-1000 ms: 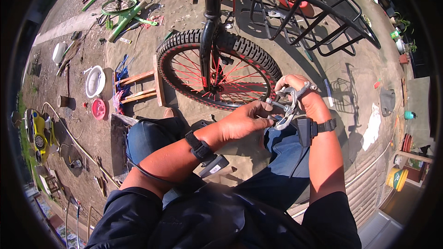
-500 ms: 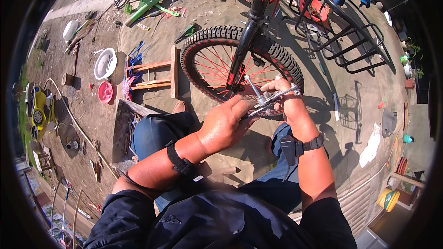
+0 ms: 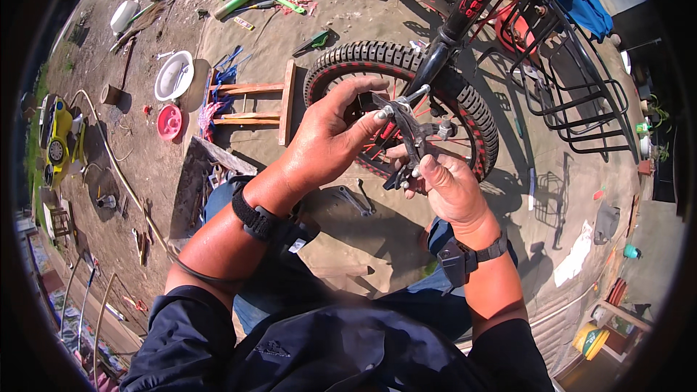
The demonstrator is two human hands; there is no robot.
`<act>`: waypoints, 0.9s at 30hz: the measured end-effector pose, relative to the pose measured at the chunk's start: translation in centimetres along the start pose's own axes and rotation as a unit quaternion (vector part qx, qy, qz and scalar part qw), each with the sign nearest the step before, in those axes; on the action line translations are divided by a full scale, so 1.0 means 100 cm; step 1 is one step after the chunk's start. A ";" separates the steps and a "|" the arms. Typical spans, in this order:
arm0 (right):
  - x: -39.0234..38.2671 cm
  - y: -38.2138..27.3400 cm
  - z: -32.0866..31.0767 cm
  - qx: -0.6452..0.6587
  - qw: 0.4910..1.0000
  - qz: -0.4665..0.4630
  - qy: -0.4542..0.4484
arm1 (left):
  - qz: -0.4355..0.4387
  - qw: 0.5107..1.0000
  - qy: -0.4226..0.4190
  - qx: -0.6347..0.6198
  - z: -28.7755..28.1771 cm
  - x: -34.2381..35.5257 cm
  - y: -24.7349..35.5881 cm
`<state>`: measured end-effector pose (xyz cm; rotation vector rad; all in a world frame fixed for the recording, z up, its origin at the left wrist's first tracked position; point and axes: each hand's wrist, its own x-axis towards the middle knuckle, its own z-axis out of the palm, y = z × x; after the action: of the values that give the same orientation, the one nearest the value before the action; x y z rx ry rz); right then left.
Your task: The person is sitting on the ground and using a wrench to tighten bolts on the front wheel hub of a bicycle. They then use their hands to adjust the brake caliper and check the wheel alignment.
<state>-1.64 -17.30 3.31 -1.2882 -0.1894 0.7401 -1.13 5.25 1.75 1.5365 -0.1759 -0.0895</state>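
Note:
My left hand (image 3: 328, 131) pinches a dark bicycle brake caliper (image 3: 412, 129) at its upper end, thumb beside a silver bolt. Closed round the lower end of the same caliper is my right hand (image 3: 451, 190), thumb on top. The part has curved dark arms, silver bolts and black pieces at its lower end. Just beyond it stands a bicycle wheel with a knobby tyre (image 3: 363, 52) and red spokes, partly hidden by my hands. A black fork (image 3: 444, 47) straddles the wheel. On the ground below my hands lie wrenches (image 3: 356, 202).
A wooden stool (image 3: 287, 105) lies left of the wheel. Near my left knee is a tray of tools (image 3: 190, 181). A white basin (image 3: 174, 76) and a pink bowl (image 3: 169, 123) sit further left. The black rack (image 3: 573, 87) reaches out at right.
My hands have turned the brake caliper more upright, with my left hand now at its top end. The view has shifted, and wrenches on the ground have come into sight.

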 end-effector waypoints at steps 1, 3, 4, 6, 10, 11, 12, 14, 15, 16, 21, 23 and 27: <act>0.004 -0.004 0.002 -0.014 1.000 -0.004 0.010 | -0.012 0.997 0.000 -0.071 0.000 0.001 0.005; 0.012 0.005 0.005 -0.107 0.990 -0.064 0.060 | -0.032 0.987 0.004 -0.160 0.000 0.000 0.010; 0.016 0.008 0.009 -0.154 0.980 -0.094 0.087 | -0.040 0.983 0.006 -0.179 0.001 0.000 0.009; 0.025 0.007 0.023 -0.169 0.972 -0.144 0.078 | -0.047 0.982 0.003 -0.182 -0.001 -0.001 0.005; 0.029 -0.001 0.039 -0.286 0.944 -0.155 0.055 | -0.071 0.987 -0.017 -0.145 -0.007 -0.007 0.002; 0.030 0.000 0.044 -0.289 0.938 -0.181 0.057 | -0.085 0.983 -0.021 -0.162 -0.006 -0.006 0.006; 0.031 0.000 0.048 -0.293 0.932 -0.207 0.060 | -0.100 0.978 -0.025 -0.179 -0.004 -0.006 0.007; 0.035 0.001 0.048 -0.312 0.922 -0.225 0.048 | -0.127 0.964 -0.016 -0.234 -0.007 -0.008 -0.001; 0.034 0.002 0.044 -0.307 0.929 -0.205 0.039 | -0.141 0.955 -0.012 -0.261 -0.008 -0.009 -0.004; 0.033 0.003 0.036 -0.302 0.935 -0.185 0.034 | -0.159 0.952 -0.003 -0.261 -0.008 -0.009 -0.001; 0.026 -0.016 -0.001 -0.126 0.969 -0.131 0.170 | -0.114 0.966 -0.006 -0.232 -0.011 -0.011 -0.005; 0.028 -0.016 -0.006 -0.119 0.966 -0.134 0.187 | -0.124 0.970 -0.034 -0.205 -0.009 -0.008 -0.004; 0.033 -0.011 -0.002 -0.133 0.961 -0.143 0.195 | -0.105 0.980 -0.053 -0.159 -0.001 -0.009 -0.002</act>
<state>1.38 -15.59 3.34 -1.5955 -0.1518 0.2083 -1.97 5.53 1.49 1.2265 -0.0770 -0.3513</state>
